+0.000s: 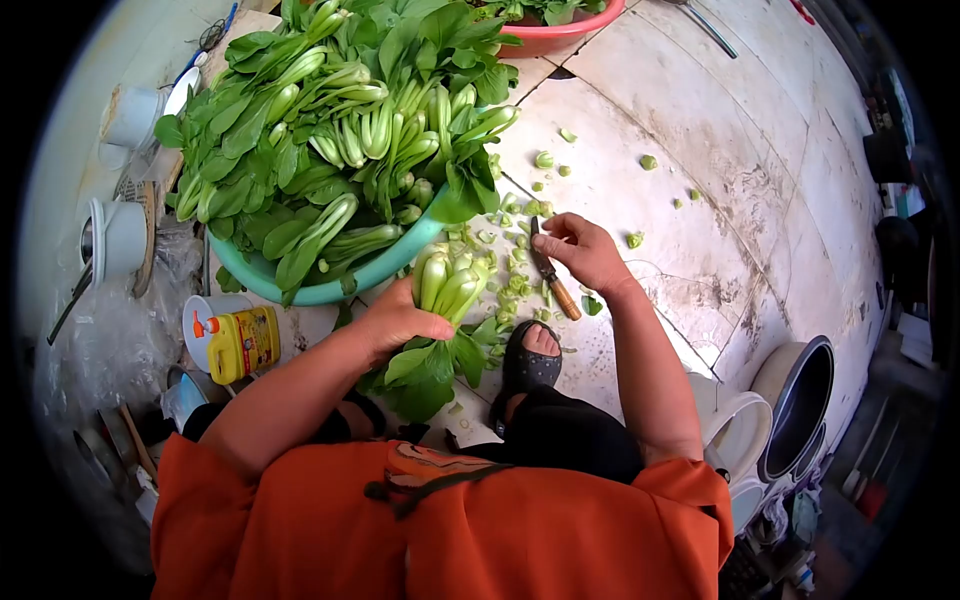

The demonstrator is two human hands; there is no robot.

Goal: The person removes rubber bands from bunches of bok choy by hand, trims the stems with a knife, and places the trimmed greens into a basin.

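Observation:
My left hand [397, 322] is closed around a bunch of bok choy [452, 284], pale stalk ends pointing away from me and leaves hanging toward my lap. A knife [556, 284] with a wooden handle and dark blade is in front of me, its handle end toward me. Over its blade is my right hand [583, 250], thumb and fingers parted and slightly curled; whether the thumb touches the knife I cannot tell. Around it, cut bok choy ends and trimmings [512, 290] are scattered on the floor. A green basin [330, 291] heaped with bok choy [350, 130] stands ahead to the left.
A red basin [560, 36] with greens is at the top. On the left are a yellow bottle [243, 343], a white container [122, 240] and clear plastic bags [110, 335]. Buckets [795, 400] stand at the right. My sandalled foot [532, 362] rests on the tiled floor [690, 250].

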